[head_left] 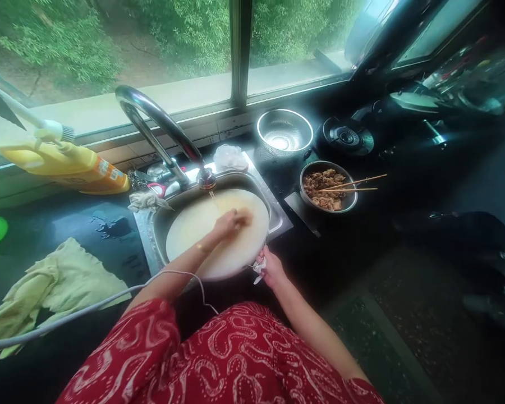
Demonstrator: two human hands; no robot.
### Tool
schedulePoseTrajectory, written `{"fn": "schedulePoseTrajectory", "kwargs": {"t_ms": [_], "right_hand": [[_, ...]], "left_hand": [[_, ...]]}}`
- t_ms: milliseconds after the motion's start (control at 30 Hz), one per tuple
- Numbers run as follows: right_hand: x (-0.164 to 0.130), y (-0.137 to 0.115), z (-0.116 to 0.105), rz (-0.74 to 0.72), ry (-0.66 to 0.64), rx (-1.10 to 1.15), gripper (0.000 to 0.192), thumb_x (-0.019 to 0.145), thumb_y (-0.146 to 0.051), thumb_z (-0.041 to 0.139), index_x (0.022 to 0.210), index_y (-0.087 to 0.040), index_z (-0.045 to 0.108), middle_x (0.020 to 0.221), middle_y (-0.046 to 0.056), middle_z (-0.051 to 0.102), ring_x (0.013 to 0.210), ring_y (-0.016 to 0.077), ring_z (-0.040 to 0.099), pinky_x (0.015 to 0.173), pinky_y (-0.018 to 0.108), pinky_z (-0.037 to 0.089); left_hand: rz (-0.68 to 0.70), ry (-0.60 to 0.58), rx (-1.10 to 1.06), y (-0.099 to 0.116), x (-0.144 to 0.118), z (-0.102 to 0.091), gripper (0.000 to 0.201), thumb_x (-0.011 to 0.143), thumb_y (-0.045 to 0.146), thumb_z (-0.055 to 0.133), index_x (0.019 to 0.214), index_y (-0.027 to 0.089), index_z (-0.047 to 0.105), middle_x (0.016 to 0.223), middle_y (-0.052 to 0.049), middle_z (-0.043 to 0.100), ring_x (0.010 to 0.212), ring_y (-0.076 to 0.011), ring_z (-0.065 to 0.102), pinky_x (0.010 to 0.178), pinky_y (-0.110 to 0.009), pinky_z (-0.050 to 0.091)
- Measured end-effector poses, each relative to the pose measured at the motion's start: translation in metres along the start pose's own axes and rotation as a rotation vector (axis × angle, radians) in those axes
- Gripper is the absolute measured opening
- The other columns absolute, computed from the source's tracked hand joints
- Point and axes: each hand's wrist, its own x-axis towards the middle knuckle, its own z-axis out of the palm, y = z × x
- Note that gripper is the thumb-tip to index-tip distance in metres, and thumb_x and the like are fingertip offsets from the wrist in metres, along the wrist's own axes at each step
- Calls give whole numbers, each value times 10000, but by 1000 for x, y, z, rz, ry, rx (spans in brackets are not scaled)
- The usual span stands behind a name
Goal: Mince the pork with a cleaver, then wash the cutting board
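Observation:
A large round white cutting board (202, 224) rests over the sink, tilted, with brownish and yellowish stains on its face. My left hand (229, 224) is closed in a fist against the board, right of its middle. A brownish patch shows at the fingers; what they hold is too blurred to make out. At the near right rim, my right hand (272, 268) grips the board's edge by a thin metal handle. A crumpled white scrap (259, 269) hangs at those fingers. The faucet (164, 123) arches over the board, and a thin stream of water falls from its spout.
Around the sink (273, 216) stand a metal colander (285, 132), a bowl of brown food (326, 191) with chopsticks, and a stove burner (347, 137). Leftward are a yellow jug (71, 168), a pale cloth (73, 269) and a grey cable (96, 306) crossing my left forearm.

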Motion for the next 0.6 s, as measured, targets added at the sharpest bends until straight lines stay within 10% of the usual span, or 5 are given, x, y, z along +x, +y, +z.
{"fn": "schedulePoseTrajectory", "kwargs": {"t_ms": [133, 233, 333, 433, 600], "right_hand": [[-2, -1, 3, 34, 4, 38, 445, 797, -576, 607, 669, -192, 421, 448, -82, 428, 295, 28, 286, 261, 143, 175], [-7, 0, 7, 60, 35, 80, 425, 824, -558, 583, 676, -195, 420, 443, -89, 408, 290, 28, 268, 258, 144, 163], [-19, 5, 11, 65, 56, 113, 424, 822, -565, 582, 683, -197, 421, 451, -92, 398, 298, 31, 268, 256, 146, 153], [-37, 9, 14, 71, 24, 128, 439, 792, -580, 612, 685, -199, 420, 483, -86, 408, 317, 31, 282, 262, 140, 152], [-63, 6, 4, 78, 13, 166, 438, 759, -558, 661, 676, -200, 423, 499, -86, 402, 329, 32, 272, 266, 147, 169]], "left_hand": [[-33, 38, -7, -14, -75, -19, 414, 894, 258, 421, 1263, 329, 597, 891, -45, 508, 799, -168, 533, 702, -271, 416], [64, 99, -37, 1, -82, -23, 464, 892, 241, 414, 1331, 334, 534, 952, -59, 508, 856, -172, 530, 760, -280, 435], [336, -37, -29, 38, -40, -10, 473, 848, 245, 493, 1293, 391, 556, 990, -55, 520, 893, -181, 519, 781, -283, 436], [325, -53, 0, 57, 27, 2, 441, 832, 241, 501, 1244, 361, 605, 962, -60, 533, 875, -191, 510, 743, -282, 430], [-98, 29, -10, -7, 75, -9, 401, 855, 206, 434, 1196, 248, 642, 940, -102, 535, 853, -218, 520, 738, -339, 414]]}}
